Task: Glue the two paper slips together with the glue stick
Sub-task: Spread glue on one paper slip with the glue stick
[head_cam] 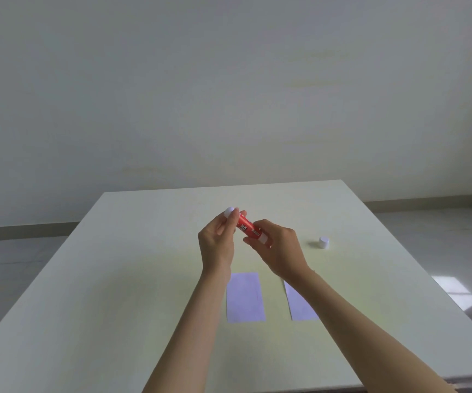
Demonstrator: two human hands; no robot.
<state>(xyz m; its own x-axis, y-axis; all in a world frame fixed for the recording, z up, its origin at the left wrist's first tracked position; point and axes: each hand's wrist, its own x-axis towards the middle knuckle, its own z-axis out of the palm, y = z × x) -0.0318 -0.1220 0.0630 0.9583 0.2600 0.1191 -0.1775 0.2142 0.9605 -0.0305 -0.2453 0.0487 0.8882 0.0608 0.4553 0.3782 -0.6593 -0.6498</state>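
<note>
Both my hands hold a red glue stick (pixel 246 227) in the air above the table's middle. My left hand (pixel 218 243) pinches its upper white end, and my right hand (pixel 280 251) grips its lower white end. A white cap (pixel 324 242) stands alone on the table to the right of my right hand. Two pale lilac paper slips lie flat side by side nearer to me: the left slip (pixel 245 297) in full view, the right slip (pixel 300 306) partly hidden under my right forearm.
The pale table (pixel 115 279) has its far edge ahead and its right edge running down towards me. Beyond it are a plain wall and a grey floor. A sunlit patch falls on the floor at the right.
</note>
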